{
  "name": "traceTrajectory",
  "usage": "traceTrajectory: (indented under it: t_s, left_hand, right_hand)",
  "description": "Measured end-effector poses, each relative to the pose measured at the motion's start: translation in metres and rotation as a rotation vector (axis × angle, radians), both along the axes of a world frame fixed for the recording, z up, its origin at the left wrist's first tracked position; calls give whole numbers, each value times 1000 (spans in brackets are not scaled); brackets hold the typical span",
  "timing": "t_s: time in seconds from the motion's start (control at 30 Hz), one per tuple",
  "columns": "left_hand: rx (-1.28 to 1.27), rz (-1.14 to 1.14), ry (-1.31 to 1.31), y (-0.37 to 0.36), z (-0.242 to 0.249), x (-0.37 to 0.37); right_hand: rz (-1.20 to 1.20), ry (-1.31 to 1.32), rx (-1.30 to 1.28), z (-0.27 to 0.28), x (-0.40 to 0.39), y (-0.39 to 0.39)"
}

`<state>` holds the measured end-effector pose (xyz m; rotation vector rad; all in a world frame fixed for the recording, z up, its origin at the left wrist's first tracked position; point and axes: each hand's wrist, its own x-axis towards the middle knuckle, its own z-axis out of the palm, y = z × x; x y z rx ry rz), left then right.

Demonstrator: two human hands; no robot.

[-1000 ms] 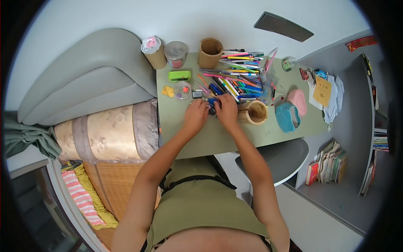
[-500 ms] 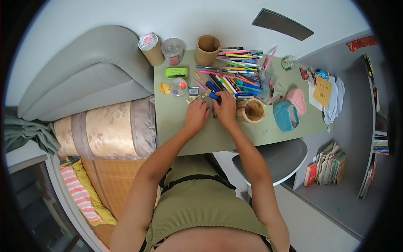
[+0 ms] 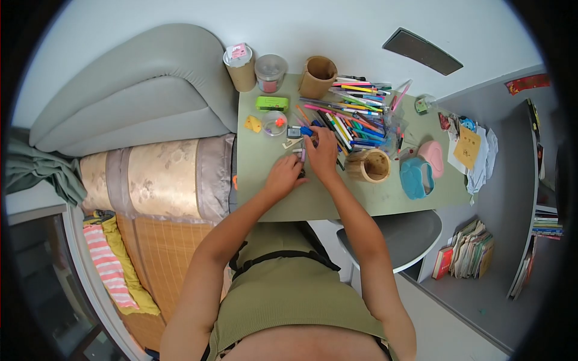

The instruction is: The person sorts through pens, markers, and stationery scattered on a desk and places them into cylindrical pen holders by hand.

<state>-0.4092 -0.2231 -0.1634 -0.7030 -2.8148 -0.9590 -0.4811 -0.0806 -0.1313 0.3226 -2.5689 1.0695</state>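
Observation:
My left hand [image 3: 284, 178] rests low on the green desk [image 3: 259, 195], its fingers curled over a small dark thing [image 3: 302, 173] that is mostly covered. My right hand [image 3: 324, 148] is bent at the near left edge of the pens, fingertips beside a small blue item [image 3: 307, 130]; what its fingers hold is hidden. A thin purple piece [image 3: 303, 154] lies between the hands. Above them sit a small dark-grey box [image 3: 293, 132] and a pale piece [image 3: 292, 143]. Many pens and markers [image 3: 355, 123] lie in a heap. A bamboo pen holder [image 3: 368, 166] stands right of my right hand.
Along the back are a second bamboo holder [image 3: 318, 77], a clear tub [image 3: 271, 73] and a lidded canister [image 3: 240, 67]. A green case [image 3: 272, 103] and a small round container [image 3: 275, 123] are at left. Blue [image 3: 416, 178] and pink [image 3: 431, 157] containers stand at right.
My left hand has moved down and slightly left, now apart from the right hand. The view has shifted, so the desk things appear further right. The purple piece now shows between the hands.

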Motion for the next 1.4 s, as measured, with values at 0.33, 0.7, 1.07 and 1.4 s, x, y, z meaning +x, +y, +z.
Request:
traceTrajectory:
  t_s: [0.33, 0.7, 1.07, 1.4]
  left_hand:
    - [324, 350, 305, -27, 51, -37]
    - [347, 380, 299, -38, 59, -49]
    - [212, 189, 69, 0, 1, -24]
    - [147, 245, 48, 1, -2, -33]
  right_hand:
    - [55, 25, -137, 33, -1, -19]
    - [44, -50, -91, 25, -8, -10]
    - [85, -120, 211, -14, 40, 16]
    - [80, -126, 360, -23, 37, 1]
